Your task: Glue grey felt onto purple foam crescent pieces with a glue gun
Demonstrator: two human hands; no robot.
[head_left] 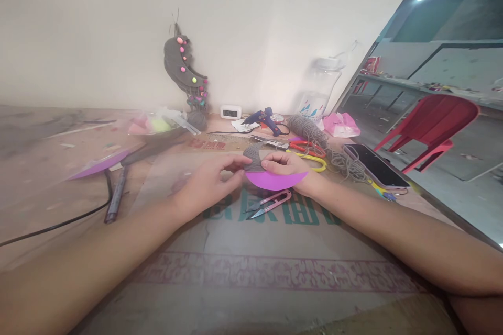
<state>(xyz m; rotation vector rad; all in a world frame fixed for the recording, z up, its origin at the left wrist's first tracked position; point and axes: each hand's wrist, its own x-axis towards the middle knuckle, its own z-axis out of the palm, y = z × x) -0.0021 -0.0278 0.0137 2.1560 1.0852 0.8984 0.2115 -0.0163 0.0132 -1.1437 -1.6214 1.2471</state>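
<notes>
A purple crescent-shaped card piece (275, 180), partly wrapped in grey yarn at its upper end, is held between both hands just above the cardboard-covered table (251, 267). My left hand (210, 180) pinches the yarn-wrapped part from the left with closed fingers. From the right, my right hand (286, 163) grips the same piece, fingers curled over its top. A small pink thread snipper (271, 203) lies on the cardboard just below the piece.
Behind the hands lie red and yellow scissors (310, 153), a bundle of grey yarn (310, 131), a blue glue gun (265, 119), a phone (375, 166) and a plastic bottle (320, 91). A finished yarn crescent with beads (184, 70) leans on the wall. Another purple piece (100, 165) lies left.
</notes>
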